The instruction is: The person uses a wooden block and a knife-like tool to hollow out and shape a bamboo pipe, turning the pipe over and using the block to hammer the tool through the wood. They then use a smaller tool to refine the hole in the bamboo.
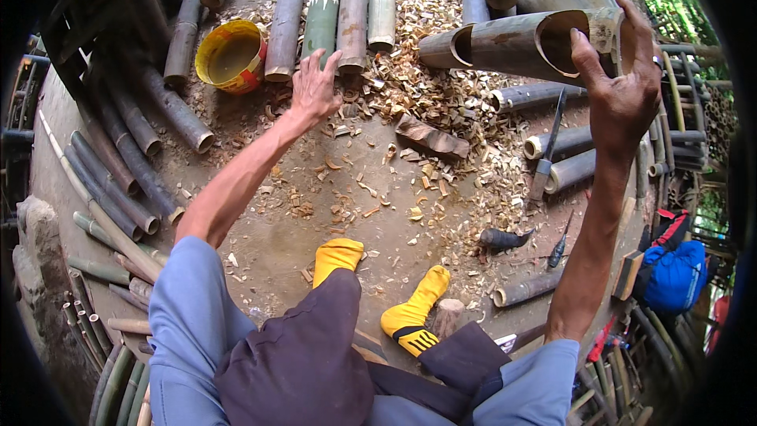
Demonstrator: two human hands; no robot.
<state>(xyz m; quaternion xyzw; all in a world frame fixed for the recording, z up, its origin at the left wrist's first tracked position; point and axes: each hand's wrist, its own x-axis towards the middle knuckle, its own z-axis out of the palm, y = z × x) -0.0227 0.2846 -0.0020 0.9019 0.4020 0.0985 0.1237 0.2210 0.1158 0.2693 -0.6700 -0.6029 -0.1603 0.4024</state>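
From the head view I see the right hand [627,99] curled around one end of a notched bamboo tube [511,47] at upper right, beside scattered wood chips [414,83]. The left hand [317,95], loosely spread and empty, is near the bamboo poles' [352,16] ends.

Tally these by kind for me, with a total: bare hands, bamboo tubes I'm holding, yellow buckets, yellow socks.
Left hand and right hand, both bare: 2
Held brown bamboo tube with cut openings: 1
Round yellow bucket: 1
Yellow socks: 2
Total: 6
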